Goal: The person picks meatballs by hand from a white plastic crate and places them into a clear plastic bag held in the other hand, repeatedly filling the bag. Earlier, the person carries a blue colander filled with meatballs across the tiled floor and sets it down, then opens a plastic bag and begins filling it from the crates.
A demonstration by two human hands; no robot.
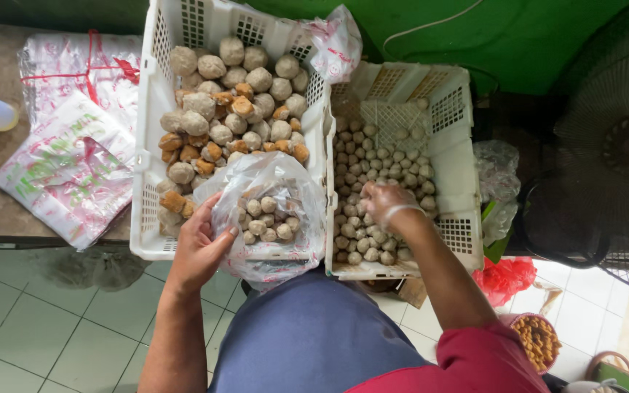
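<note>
Left hand (199, 244): bare; the near edge of a clear plastic bag (269, 211) is pinched between thumb and fingers, and the bag's mouth is held open, facing up and toward the right.

Clear plastic bag: part-filled with small pale meatballs; it is rested on the near rim of the left crate (147, 145), just left of the wall shared by the two crates.

Right hand (387, 205): covered by a thin clear glove; the fingers are curled down among the small meatballs (384, 171) in the right crate (460, 156). Whether any are pinched cannot be told, since the fingertips are hidden.

Key relation: the bag's mouth lies directly left of the right hand, across the crate wall and near it; the right hand is the nearer to the loose small meatballs, the left hand the nearer to the bag.

Left crate, farther part: larger grey meatballs (236, 73) are mixed with brown fried pieces (209, 153).

Right crate, farther part: bare white mesh floor is shown.

Counter, far left: flat printed plastic bags (74, 164) are stacked.
</note>
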